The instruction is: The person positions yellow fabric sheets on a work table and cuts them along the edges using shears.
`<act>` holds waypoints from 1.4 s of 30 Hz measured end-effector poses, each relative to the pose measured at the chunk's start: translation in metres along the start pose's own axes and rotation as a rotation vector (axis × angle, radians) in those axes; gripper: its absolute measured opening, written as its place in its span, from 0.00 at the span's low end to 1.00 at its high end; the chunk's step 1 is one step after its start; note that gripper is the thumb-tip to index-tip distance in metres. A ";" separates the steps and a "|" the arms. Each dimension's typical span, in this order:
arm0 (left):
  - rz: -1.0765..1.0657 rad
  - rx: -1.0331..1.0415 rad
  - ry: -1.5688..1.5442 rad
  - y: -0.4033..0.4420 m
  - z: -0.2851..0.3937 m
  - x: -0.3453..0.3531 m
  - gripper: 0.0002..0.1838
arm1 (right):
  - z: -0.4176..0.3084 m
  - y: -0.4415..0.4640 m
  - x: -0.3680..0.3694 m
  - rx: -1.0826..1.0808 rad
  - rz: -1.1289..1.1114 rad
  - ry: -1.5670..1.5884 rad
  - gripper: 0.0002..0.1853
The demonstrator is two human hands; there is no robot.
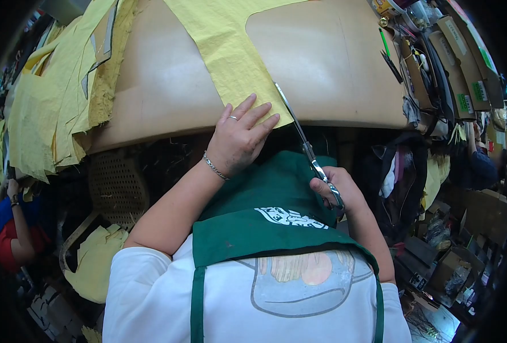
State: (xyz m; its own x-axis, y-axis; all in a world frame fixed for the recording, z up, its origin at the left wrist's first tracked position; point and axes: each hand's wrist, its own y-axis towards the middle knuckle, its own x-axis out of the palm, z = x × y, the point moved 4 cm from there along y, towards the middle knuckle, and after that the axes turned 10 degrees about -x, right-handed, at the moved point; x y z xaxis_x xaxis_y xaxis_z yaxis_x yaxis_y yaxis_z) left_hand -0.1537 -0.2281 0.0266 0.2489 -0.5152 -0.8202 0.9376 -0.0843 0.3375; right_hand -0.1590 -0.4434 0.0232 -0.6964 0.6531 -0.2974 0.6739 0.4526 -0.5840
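A yellow sheet, fabric or paper, lies on the tan tabletop, its near corner reaching the front edge. Pressed flat on that end is my left hand, fingers spread, with a ring and a chain bracelet on it. My right hand grips the handles of long metal scissors. The blades point up and away from me, lying close along the sheet's right edge. Whether they touch the sheet I cannot tell.
Several layered yellow sheets hang over the table's left side, with a grey flat piece on top. Cardboard boxes, a green pen and small tools crowd the right. A woven chair stands below left. Another person's arm shows far left.
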 end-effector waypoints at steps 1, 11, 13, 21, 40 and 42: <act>-0.003 -0.004 0.005 0.000 0.000 0.000 0.18 | 0.000 -0.001 0.001 0.001 0.010 0.001 0.34; 0.009 0.000 -0.009 0.001 0.000 0.000 0.18 | 0.006 -0.002 0.000 0.045 0.027 -0.032 0.31; 0.015 0.008 -0.015 0.000 0.001 0.000 0.19 | 0.003 -0.001 0.000 0.015 -0.002 -0.006 0.31; -0.003 0.042 -0.020 -0.005 0.007 0.002 0.19 | -0.002 0.014 0.000 -0.059 -0.051 0.029 0.36; -0.019 0.038 -0.059 -0.005 0.012 0.000 0.19 | -0.005 0.008 0.003 0.017 0.040 -0.046 0.32; -0.021 0.035 -0.064 -0.005 0.013 0.000 0.19 | -0.005 0.008 0.003 0.026 0.046 -0.040 0.32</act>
State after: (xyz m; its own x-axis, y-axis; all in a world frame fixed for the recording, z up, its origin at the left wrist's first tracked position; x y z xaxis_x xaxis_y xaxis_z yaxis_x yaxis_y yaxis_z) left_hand -0.1619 -0.2381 0.0309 0.2125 -0.5668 -0.7960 0.9330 -0.1245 0.3377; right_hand -0.1547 -0.4347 0.0213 -0.6746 0.6480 -0.3535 0.6989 0.4067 -0.5883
